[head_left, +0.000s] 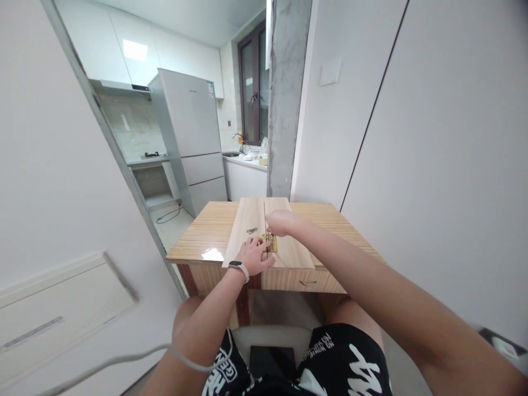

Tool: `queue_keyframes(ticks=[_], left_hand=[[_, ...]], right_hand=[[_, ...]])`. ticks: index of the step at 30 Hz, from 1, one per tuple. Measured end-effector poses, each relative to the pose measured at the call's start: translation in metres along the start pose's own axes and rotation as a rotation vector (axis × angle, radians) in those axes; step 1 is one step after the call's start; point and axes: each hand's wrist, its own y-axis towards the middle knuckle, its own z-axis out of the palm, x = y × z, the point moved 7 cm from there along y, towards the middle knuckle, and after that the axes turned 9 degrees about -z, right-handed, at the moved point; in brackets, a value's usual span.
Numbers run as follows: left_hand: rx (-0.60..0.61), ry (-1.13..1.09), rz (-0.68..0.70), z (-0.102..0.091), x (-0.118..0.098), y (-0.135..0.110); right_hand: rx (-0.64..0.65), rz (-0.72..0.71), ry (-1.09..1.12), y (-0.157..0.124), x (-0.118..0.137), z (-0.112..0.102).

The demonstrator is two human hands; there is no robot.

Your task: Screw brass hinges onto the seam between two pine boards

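1 head-worn view, facing forward and down over nearby table [206,231].

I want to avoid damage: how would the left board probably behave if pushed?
The left board looks like flat wood, so probably stiff. Lying flat on the table, it seems unlikely to tip. The table's glossy top may let it slide.

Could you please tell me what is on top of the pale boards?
A gold hinge, a small dark pile and the left hand. What lies under that hand and the right hand cannot be seen.
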Motion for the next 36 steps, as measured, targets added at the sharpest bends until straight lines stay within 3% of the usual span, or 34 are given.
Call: queue_keyframes(ticks=[8, 12, 15, 22, 34, 36], left_hand=[[0.007, 0.0, -0.007, -0.001, -0.001, 0.0], [0.011, 0.002, -0.013, 0.0, 0.0, 0.0], [0.01, -0.001, -0.008, 0.0, 0.0, 0.0], [0.007, 0.001, -0.005, -0.001, 0.0, 0.0], [0.004, -0.006, -0.004, -0.001, 0.0, 0.0], [0.006, -0.005, -0.003, -0.001, 0.0, 0.0]], right_hand=[[-0.01, -0.147, 0.015, -0.004, 0.0, 0.008], [-0.052, -0.055, -0.003, -0.004, -0.01, 0.005], [0.014, 0.022, -0.006, -0.001, -0.012, 0.005], [0.12, 0.008, -0.054, 0.006, 0.006, 0.0], [0.028, -0.14, -0.042, 0.001, 0.014, -0.001], [-0.005, -0.104, -0.043, 0.002, 0.01, 0.0]])
